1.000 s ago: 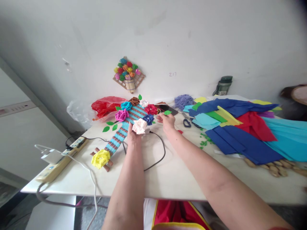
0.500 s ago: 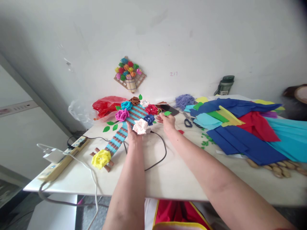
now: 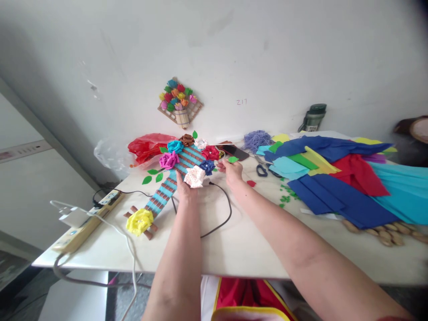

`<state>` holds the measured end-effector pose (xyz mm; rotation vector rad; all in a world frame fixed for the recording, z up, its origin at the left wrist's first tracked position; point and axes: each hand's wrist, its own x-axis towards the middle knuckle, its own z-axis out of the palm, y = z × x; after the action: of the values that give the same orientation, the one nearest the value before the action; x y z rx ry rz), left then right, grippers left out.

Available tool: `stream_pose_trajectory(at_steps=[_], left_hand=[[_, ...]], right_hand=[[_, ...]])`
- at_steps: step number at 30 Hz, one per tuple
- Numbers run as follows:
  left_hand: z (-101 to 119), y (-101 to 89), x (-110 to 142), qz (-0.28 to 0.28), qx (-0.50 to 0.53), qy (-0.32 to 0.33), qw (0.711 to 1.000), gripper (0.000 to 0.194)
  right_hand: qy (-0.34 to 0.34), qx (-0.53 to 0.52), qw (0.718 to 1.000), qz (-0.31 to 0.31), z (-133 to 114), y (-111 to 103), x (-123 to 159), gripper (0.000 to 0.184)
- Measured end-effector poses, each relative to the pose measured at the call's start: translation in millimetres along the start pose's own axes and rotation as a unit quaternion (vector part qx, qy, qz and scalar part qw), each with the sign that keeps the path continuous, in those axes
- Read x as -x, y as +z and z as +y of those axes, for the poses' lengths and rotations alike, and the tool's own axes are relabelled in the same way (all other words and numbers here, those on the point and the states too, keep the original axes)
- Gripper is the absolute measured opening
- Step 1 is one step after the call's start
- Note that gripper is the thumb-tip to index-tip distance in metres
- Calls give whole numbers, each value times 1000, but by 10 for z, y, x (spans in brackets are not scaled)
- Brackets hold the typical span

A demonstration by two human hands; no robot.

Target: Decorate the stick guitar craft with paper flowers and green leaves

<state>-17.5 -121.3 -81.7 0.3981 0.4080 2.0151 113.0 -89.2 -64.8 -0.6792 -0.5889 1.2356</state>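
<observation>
A guitar-shaped craft (image 3: 161,197) woven in blue and brown strips lies tilted on the table, decorated with paper flowers. Its long neck carries a yellow flower (image 3: 139,222) at the near end. My left hand (image 3: 187,191) grips the body's lower edge beside a white speckled flower (image 3: 195,176); the thumb shows and the other fingers are mostly hidden. Just right of the craft, my right hand (image 3: 233,173) is closed in a pinch, with a green paper leaf (image 3: 233,159) at its fingertips. Near these fingers are a dark blue flower (image 3: 207,167) and a red flower (image 3: 210,153).
Scissors (image 3: 261,170), green scraps (image 3: 288,195) and a phone (image 3: 238,153) lie to the right. Folded coloured paper (image 3: 314,194) covers the table's right side. A power strip (image 3: 88,223) with cables sits left. A black cable (image 3: 230,209) loops beside my left forearm.
My right hand, still with the leaf, has shifted very slightly toward the craft. My left hand keeps its hold. The whole view has moved a touch.
</observation>
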Motion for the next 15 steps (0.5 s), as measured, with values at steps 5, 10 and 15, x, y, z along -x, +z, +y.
stream_pose_trajectory(at_steps=[5,10,15], left_hand=[[-14,-1,-10,5,10,6,1000,45],[-21,-5,-22,-2,14,9,1000,44],[-15,-6,-16,-8,19,4,1000,45]], right_hand=[[0,-3,1000,-2,28,-3,-9,11],[-5,-3,1000,1,35,-8,-31,13],[-8,-4,1000,-1,21,-2,-32,13]])
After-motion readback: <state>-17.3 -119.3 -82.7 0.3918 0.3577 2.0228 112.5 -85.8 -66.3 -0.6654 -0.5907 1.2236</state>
